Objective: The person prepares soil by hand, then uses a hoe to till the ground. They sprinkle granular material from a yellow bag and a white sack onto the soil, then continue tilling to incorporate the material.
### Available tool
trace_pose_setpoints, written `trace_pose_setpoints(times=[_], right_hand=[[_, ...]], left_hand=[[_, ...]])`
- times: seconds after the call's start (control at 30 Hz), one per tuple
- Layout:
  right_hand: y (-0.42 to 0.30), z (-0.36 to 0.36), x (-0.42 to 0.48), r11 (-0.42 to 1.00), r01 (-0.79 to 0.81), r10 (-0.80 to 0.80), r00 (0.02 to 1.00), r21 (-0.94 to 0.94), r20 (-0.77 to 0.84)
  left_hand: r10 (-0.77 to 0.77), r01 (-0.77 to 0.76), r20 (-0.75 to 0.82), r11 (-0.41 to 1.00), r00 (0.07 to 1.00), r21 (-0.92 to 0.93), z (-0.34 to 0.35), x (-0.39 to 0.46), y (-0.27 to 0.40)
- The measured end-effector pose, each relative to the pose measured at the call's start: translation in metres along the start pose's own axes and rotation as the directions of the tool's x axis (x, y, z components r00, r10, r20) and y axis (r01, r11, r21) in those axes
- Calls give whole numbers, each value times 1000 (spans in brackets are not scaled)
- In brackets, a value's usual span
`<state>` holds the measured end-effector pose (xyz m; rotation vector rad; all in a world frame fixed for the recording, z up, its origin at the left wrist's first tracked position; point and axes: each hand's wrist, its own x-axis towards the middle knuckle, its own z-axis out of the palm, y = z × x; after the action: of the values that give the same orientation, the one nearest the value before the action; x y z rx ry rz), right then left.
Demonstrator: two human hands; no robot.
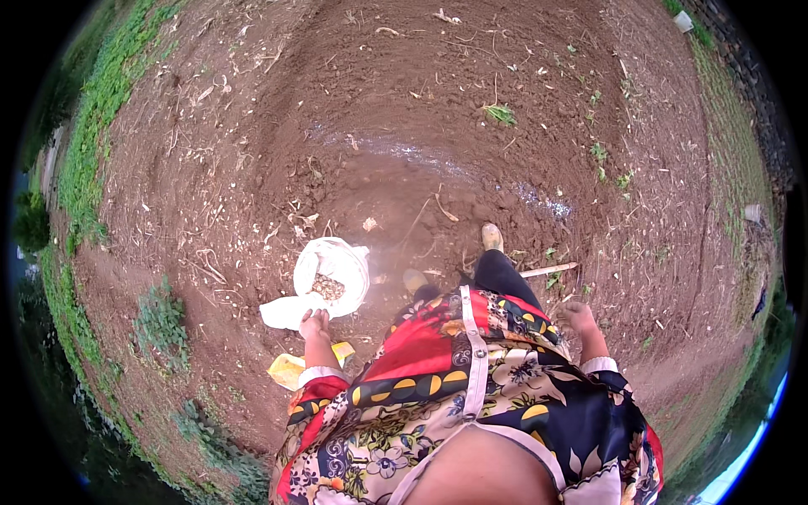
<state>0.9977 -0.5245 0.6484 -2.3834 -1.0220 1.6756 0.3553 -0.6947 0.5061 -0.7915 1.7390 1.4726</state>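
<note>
My left hand (314,324) is at the near edge of a white woven sack (305,255) standing on the soil; whether its fingers grip the sack cannot be told. Inside the sack's rolled-down mouth lie small brownish pieces (328,288), too small to name. Over on the right, my right hand (574,314) hangs beside the patterned shirt with curled fingers, over bare soil; whether it holds anything is not clear. White granules (410,153) lie in a broken line across the furrow in front of my feet.
A yellow and white bag (288,371) lies by my left forearm. A pale stick (549,269) is on the soil beside my booted foot (492,237). Dry stalks and green weeds (161,325) dot the field. A whitish container (753,213) stands at the far right.
</note>
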Motion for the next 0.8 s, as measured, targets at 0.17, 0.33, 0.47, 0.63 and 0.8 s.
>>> trace_pose_setpoints(times=[0.17, 0.33, 0.47, 0.63, 0.8], right_hand=[[-1, 4, -7, 998, 41, -38, 998, 57, -52], [-26, 19, -11, 998, 61, -61, 998, 17, -14], [-37, 18, -4, 998, 61, -61, 998, -18, 3], [-65, 27, 22, 972, 166, -156, 985, -168, 71], [-103, 28, 44, 938, 214, -181, 973, -271, 141]], left_hand=[[40, -38, 0, 955, 999, 295, 23, -24, 8], [27, -10, -42, 935, 999, 356, -18, 33, -11], [83, -52, -129, 973, 988, 225, -19, -1, -16], [166, -122, -240, 975, 957, 187, -73, 2, -28], [21, -37, -167, 995, 986, -91, -108, -9, -51]])
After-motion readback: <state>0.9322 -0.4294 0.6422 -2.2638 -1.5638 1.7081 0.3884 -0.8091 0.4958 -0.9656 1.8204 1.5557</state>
